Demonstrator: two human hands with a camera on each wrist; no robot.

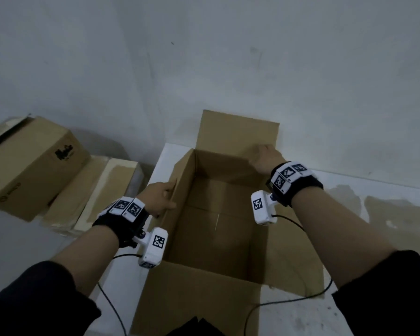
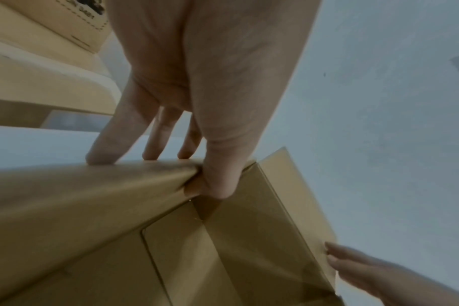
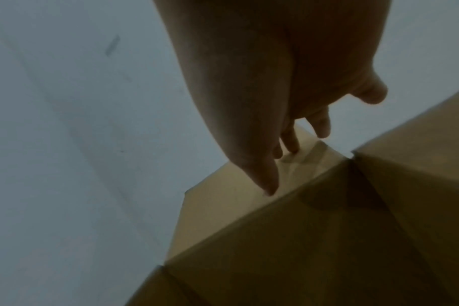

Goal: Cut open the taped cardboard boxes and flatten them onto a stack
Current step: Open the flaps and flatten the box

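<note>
On the white table (image 1: pixel 374 190), seen from the head, an open cardboard box (image 1: pixel 211 226) stands with its flaps up. At its left wall the left hand (image 1: pixel 159 198) grips the rim; at its far flap (image 1: pixel 238 132) the right hand (image 1: pixel 266 158) lies with fingers extended. Left of the box sit a closed box (image 1: pixel 32 166) and flattened cardboard (image 1: pixel 100 187).

From the left wrist, the thumb (image 2: pixel 220 165) and a finger pinch the box rim (image 2: pixel 144 167), the other fingers straight behind it.

From the right wrist, straight fingers (image 3: pixel 265 176) press the far flap.
</note>
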